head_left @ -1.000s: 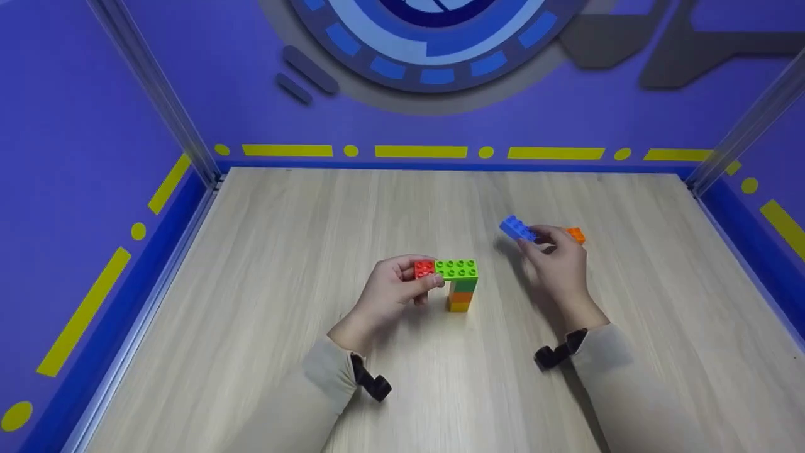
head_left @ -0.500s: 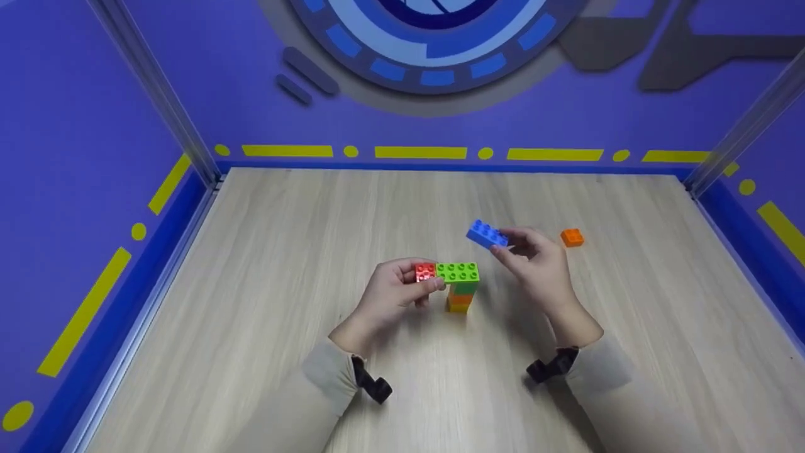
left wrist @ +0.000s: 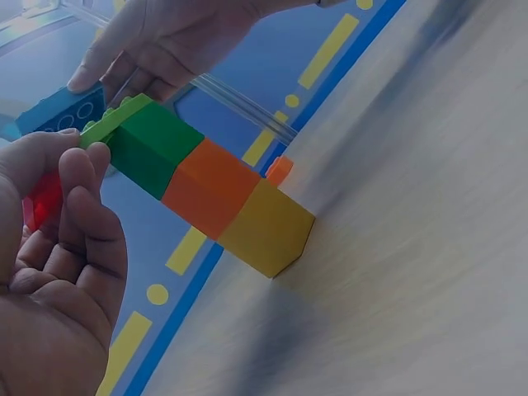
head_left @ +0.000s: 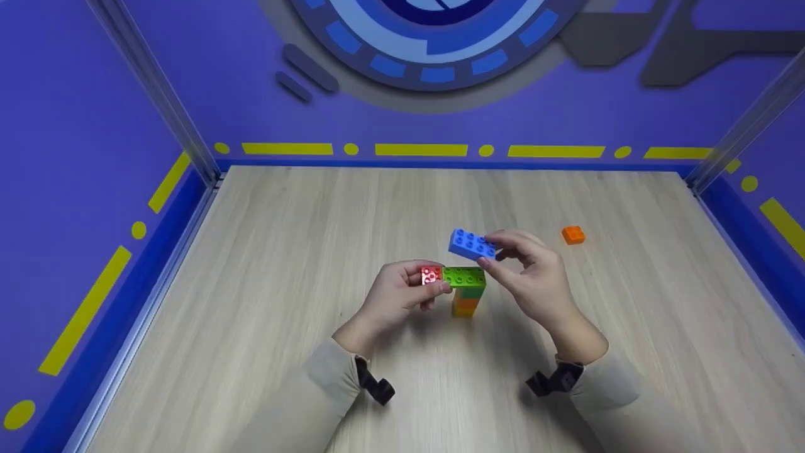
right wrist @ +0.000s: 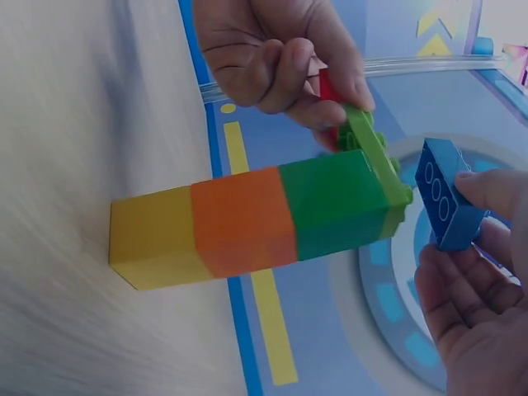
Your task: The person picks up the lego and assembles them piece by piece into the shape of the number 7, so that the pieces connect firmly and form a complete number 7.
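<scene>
A stack of toy building bricks stands upright on the table. From bottom to top it has a yellow brick, an orange brick and a dark green brick. A long light green brick lies across the top and juts out leftward. My left hand pinches the red brick at that jutting end, with the thumb reaching the light green one. Between thumb and fingers, my right hand holds a blue brick, slightly tilted, apart from and above the light green brick.
A small orange brick lies on the wooden tabletop, behind and right of my right hand. Purple-blue panels with yellow marks wall the table at the back and both sides.
My right hand has carried the blue brick leftward and toward me, from near the small orange brick to above the stack. The left hand and the stack look almost unmoved.
</scene>
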Tool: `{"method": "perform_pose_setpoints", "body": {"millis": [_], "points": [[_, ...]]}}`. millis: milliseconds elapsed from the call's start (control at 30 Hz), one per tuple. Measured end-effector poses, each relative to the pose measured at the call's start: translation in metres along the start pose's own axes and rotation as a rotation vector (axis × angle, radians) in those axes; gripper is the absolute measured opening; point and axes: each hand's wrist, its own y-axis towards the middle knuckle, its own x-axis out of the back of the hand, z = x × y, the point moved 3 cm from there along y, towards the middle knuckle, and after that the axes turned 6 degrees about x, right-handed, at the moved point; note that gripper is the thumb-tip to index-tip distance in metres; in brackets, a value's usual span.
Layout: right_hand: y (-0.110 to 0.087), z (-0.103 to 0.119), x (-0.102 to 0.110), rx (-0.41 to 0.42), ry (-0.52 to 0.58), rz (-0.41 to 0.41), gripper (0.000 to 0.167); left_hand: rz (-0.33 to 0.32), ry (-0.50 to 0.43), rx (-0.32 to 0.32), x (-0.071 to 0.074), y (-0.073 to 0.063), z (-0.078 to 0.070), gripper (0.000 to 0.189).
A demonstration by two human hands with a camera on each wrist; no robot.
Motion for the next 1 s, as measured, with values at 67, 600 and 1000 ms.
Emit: {"method": "perform_pose_setpoints", "body": {"millis": [67,600,1000], "points": [[-0.001,-0.001,-0.003,0.033,0.0,0.012,0.034,0.007,0.003,-0.002,-0.001,0.0,0.0,0.034],[-0.009,-0.005,-0.022,0.138,-0.026,0.166,0.035,0.019,0.016,-0.003,0.0,-0.002,0.001,0.032],[-0.015,-0.017,-0.029,0.227,-0.009,0.188,0.045,0.018,0.023,0.002,0.0,-0.004,0.001,0.033]]}}
